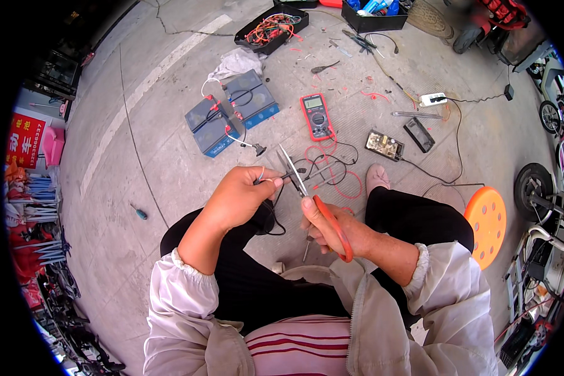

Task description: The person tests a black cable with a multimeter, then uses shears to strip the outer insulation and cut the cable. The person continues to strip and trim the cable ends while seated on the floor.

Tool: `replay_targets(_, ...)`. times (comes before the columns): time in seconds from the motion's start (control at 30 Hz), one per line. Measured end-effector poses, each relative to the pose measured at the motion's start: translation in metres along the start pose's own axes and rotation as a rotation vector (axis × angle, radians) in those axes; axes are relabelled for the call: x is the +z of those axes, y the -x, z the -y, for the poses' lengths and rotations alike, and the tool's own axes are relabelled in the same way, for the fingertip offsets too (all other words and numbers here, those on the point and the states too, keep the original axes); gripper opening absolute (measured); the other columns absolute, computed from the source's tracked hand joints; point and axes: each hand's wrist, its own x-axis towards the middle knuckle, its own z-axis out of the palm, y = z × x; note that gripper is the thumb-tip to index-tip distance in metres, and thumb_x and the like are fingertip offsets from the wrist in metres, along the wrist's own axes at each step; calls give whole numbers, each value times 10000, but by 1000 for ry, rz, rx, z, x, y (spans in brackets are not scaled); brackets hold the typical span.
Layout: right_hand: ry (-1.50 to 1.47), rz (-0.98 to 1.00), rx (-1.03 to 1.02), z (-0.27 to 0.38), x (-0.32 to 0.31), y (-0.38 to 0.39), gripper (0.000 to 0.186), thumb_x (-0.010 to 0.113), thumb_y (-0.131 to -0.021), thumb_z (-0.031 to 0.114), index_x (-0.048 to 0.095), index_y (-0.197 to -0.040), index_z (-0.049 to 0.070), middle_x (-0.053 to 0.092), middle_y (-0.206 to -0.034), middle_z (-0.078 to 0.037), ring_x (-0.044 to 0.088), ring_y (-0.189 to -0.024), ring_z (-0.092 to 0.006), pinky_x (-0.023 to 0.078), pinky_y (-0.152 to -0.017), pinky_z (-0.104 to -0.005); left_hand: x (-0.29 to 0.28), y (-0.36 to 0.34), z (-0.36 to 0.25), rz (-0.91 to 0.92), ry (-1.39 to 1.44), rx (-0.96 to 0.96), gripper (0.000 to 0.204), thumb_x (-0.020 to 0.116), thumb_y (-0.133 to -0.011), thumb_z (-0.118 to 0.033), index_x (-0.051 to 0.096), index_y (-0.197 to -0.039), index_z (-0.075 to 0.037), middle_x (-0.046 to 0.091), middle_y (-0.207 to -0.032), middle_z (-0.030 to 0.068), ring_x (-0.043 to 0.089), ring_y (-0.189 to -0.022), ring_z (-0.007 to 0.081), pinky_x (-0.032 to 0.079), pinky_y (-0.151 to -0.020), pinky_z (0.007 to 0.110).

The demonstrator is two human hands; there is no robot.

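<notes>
My left hand [241, 199] pinches a thin dark cable [287, 177] between thumb and fingers, with a short pale strand beside the index finger. My right hand [333, 229] grips scissors [296, 175] with orange-red handles. Their blades are spread and point away from me, with the cable at or between them; whether they touch it I cannot tell. Beyond the hands, a red multimeter [318, 118] lies on the floor, its red and black leads looping toward me. To its left sit two dark batteries [212, 128] [252, 94] joined by wires.
An opened charger with a bare circuit board [384, 145] lies right of the multimeter, beside its black case half [418, 135]. A white power strip [433, 99] is behind. An orange stool [485, 227] stands at right, a screwdriver [139, 213] at left, and a black wire tray [271, 30] far back.
</notes>
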Motion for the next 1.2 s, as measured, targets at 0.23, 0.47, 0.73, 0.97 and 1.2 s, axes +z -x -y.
replay_targets(0.23, -55, -18, 11, -3, 1, 1, 767, 271, -931, 729, 518, -900, 4, 354, -610, 34, 390, -540, -86, 418, -509, -270, -3, 3, -5, 30, -47, -45, 241, 604, -934, -205, 711, -1004, -1, 627, -725, 11, 507, -660, 86, 425, -613, 262)
replay_targets(0.47, -98, 22, 43, -11, -4, -3, 908, 302, -788, 883, 528, -886, 9, 425, -676, -7, 467, -554, -103, 463, -491, -267, -7, 3, 6, 84, -90, -28, 218, 576, -949, -200, 683, -954, -10, 622, -771, -6, 507, -706, 81, 412, -641, 241)
replay_targets(0.73, -99, 18, 52, -18, -4, -5, 910, 316, -793, 876, 540, -884, -1, 427, -654, 4, 470, -521, -102, 461, -479, -262, -8, 3, 5, 113, -123, -30, 199, 558, -956, -180, 676, -945, -20, 612, -789, -12, 506, -743, 78, 411, -690, 230)
replay_targets(0.97, -69, 22, 50, -14, -4, -5, 912, 309, -799, 872, 544, -874, -6, 430, -647, 0, 479, -517, -101, 460, -468, -258, -8, 2, 10, 95, -95, -17, 237, 598, -925, -227, 673, -930, -2, 663, -772, 41, 568, -721, 130, 458, -693, 293)
replay_targets(1.2, -32, -6, 42, -7, 1, -1, 764, 274, -930, 730, 540, -866, 17, 334, -585, 49, 361, -505, -79, 384, -476, -262, -10, -1, 20, 96, -82, 14, 232, 598, -925, -229, 670, -949, -10, 662, -776, 35, 563, -732, 124, 455, -698, 288)
